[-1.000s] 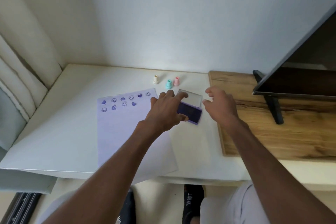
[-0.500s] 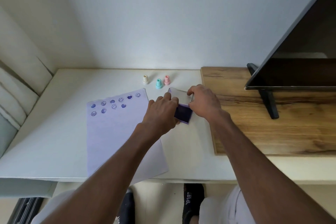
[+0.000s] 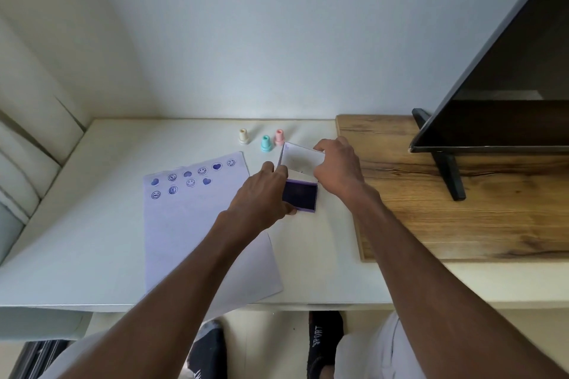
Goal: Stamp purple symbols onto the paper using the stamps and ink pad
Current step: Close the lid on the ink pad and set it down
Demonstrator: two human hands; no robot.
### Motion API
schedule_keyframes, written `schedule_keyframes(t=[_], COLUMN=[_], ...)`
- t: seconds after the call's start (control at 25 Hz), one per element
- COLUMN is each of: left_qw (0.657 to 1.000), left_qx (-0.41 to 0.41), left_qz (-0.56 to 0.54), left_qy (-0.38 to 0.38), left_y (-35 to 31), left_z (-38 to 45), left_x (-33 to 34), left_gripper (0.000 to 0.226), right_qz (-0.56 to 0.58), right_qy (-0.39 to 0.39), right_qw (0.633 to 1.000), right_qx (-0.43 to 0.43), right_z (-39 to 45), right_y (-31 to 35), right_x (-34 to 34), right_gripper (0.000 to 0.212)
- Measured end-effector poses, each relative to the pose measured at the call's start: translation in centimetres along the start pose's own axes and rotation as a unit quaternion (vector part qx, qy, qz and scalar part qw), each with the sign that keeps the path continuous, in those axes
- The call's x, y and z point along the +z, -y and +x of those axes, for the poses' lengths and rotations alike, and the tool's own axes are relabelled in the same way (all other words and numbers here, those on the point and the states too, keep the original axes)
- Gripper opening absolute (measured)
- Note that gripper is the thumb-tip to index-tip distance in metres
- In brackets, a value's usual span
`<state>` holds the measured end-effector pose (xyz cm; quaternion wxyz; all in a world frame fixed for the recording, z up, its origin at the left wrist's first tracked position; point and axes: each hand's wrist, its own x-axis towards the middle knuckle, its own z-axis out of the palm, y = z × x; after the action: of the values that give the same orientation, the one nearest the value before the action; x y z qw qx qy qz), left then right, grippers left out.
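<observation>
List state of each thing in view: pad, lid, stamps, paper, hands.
Purple ink pad: open, flat on table.
Clear hinged lid: raised.
Cream stamp, teal stamp, pink stamp: upright, untouched.
White paper sheet: flat, ten purple prints near far edge.
Left hand: steadying pad.
Right hand: gripping lid.

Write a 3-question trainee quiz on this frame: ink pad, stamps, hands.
1. True or false: the ink pad has its clear lid fully shut.
2. How many stamps stand behind the pad? A) two B) three C) five
3. Fill in: the lid is gripped by the ___ hand.

Key
1. False: the lid is raised, the purple pad exposed; the left hand steadies the base.
2. B: cream stamp, teal stamp, pink stamp.
3. Right: the right hand holds the lid's edge.
</observation>
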<state>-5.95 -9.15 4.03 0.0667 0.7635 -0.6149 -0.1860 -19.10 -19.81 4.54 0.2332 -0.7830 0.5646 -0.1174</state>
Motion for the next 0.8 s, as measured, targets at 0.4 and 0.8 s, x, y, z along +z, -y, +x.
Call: schedule_keyframes(t=[0.4,0.8], left_qw=[0.767,0.742], left_qx=[-0.251,-0.305], left_qz=[-0.591,-0.597], left_qy=[0.009,0.02], left_y=[2.5,3.6], left_z=[0.4,0.5], left_x=[-4.0,-3.4], left_gripper=[0.046,0.018], right_qz=[0.102,0.109], right_qy=[-0.086,0.093], right_qw=[0.989,0.988], right_qx=[-0.071,-0.048], right_z=[-5.2,-4.3], right_y=[1.1,-0.4], right_x=[-1.2,-0.8], right_gripper=[0.033,0.049])
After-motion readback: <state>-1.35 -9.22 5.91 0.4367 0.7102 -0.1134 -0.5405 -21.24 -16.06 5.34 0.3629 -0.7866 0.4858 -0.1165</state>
